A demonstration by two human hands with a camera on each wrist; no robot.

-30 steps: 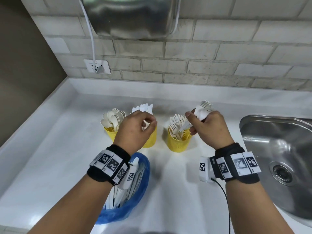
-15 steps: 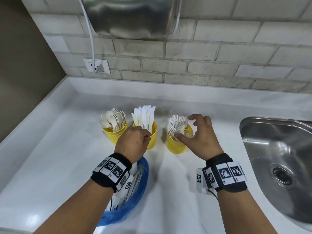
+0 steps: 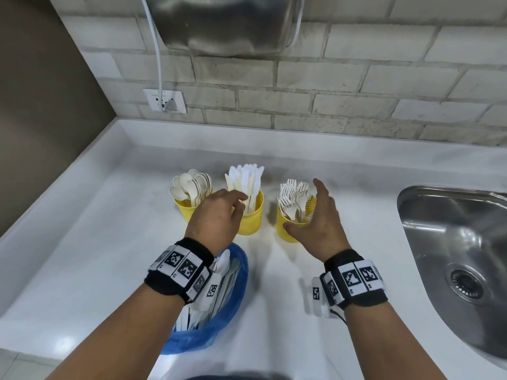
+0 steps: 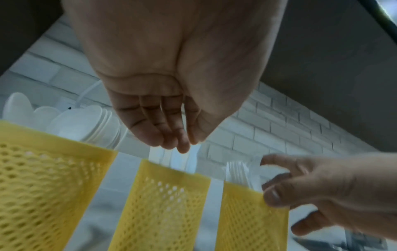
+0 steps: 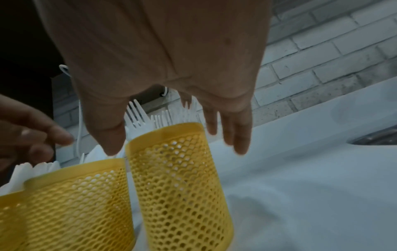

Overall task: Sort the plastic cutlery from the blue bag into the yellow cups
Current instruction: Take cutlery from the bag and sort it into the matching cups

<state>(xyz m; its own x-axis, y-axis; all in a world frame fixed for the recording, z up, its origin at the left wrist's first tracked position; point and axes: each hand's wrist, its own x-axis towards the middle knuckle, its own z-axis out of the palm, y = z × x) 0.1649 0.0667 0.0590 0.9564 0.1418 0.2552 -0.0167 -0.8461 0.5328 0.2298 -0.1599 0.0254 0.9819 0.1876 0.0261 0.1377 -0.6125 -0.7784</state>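
Three yellow mesh cups stand in a row on the white counter. The left cup [image 3: 185,208] holds spoons, the middle cup [image 3: 253,220] knives, the right cup [image 3: 281,219] forks. My left hand [image 3: 238,204] hovers just before the middle cup [image 4: 165,195], fingers loosely bent and holding nothing. My right hand [image 3: 307,215] is spread around the right cup [image 5: 178,178], thumb on its near left side and fingers past its right side. I cannot tell whether it touches the cup. The blue bag [image 3: 208,335] lies open under my left wrist with white cutlery [image 3: 219,286] inside.
A steel sink [image 3: 452,242] is sunk into the counter at the right. On the brick wall behind are a socket [image 3: 164,101] with a white cable and a steel appliance [image 3: 227,23] overhead. The counter's raised rim runs along the left.
The left hand has dropped its knives into the middle cup and the right hand its forks into the right cup. Both hands have let go and drawn back slightly, now holding nothing.
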